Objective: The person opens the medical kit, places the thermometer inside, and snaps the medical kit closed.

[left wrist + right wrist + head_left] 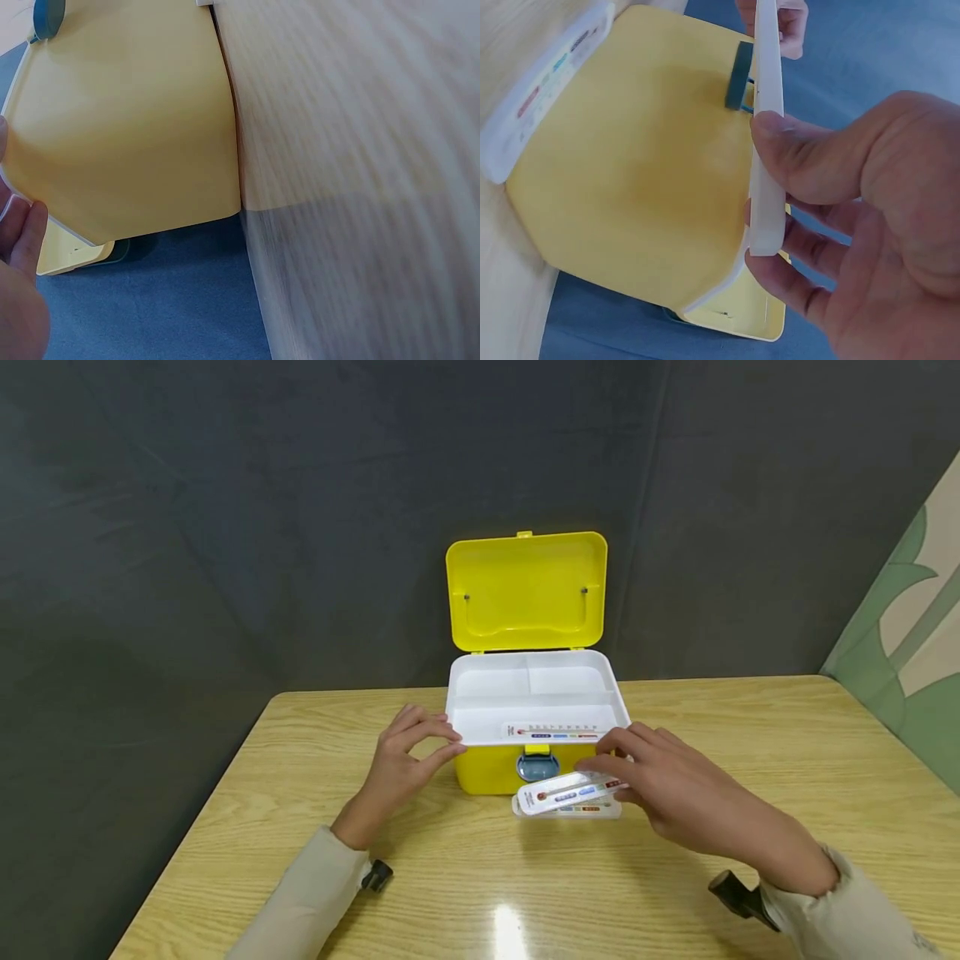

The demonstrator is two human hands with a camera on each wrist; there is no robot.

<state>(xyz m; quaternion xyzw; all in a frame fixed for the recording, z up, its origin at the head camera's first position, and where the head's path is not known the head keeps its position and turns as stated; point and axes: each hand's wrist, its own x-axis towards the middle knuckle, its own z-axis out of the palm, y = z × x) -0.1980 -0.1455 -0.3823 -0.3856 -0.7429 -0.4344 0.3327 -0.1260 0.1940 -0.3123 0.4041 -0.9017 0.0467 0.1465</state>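
Note:
A yellow storage box (487,773) stands on the table with its lid (528,593) raised and a white compartment tray (487,701) at its top. At the tray's left front corner, my left hand (405,756) pinches the rim between thumb and fingers. My right hand (686,797) holds a white thermometer (573,791) by its right end, in front of the box's blue latch (537,767). Seen edge-on in the right wrist view, that thermometer (767,172) sits between thumb and fingers. Another thermometer (555,732) lies in the tray's front compartment.
A further thermometer (596,811) rests at the foot of the box's front, partly covered by the held one. The wooden table (247,793) ends at a dark cloth (300,527) behind the box. A green patterned panel (911,635) stands at the right.

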